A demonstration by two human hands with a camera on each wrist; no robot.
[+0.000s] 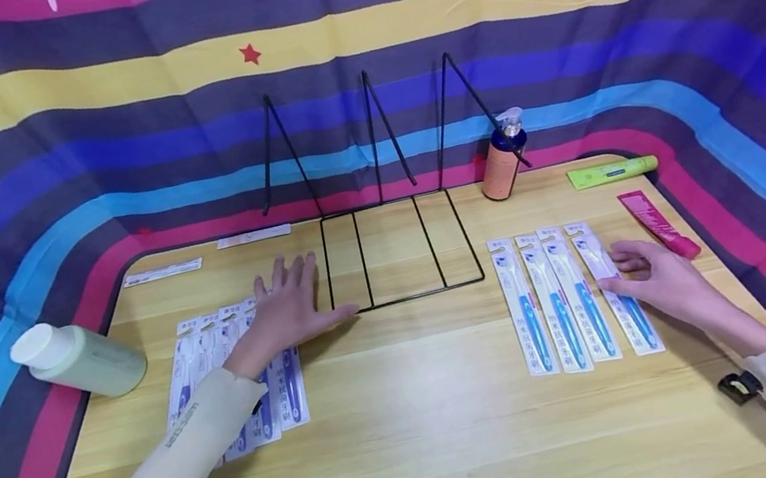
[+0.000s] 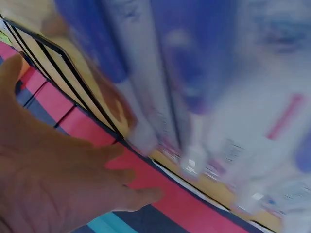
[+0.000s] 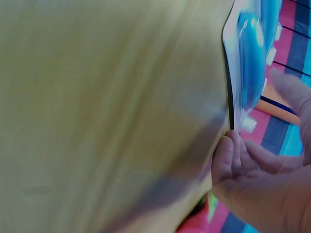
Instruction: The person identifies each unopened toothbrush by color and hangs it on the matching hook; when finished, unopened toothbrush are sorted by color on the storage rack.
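My left hand (image 1: 288, 306) hovers with fingers spread at the upper end of several packaged purple-handled toothbrushes (image 1: 292, 394). Its thumb points toward the front of a black wire rack (image 1: 411, 298), and nothing is in its grasp. These packs fill much of the left wrist view, blurred. On the right, several packaged blue-handled toothbrushes (image 1: 530, 324) lie side by side. My right hand (image 1: 664, 285) is at the rightmost blue toothbrush pack (image 1: 634, 319). In the right wrist view its bent fingertips (image 3: 224, 150) meet the pack's edge, while the thumb stands apart above.
A pale green bottle (image 1: 95, 363) with a white cap lies at the left edge. Two slim white packets (image 1: 163, 272) lie at the back left. Behind the rack's right side is an orange pump bottle (image 1: 498, 173). A green tube (image 1: 611, 173) and a pink tube (image 1: 654, 223) lie at right.
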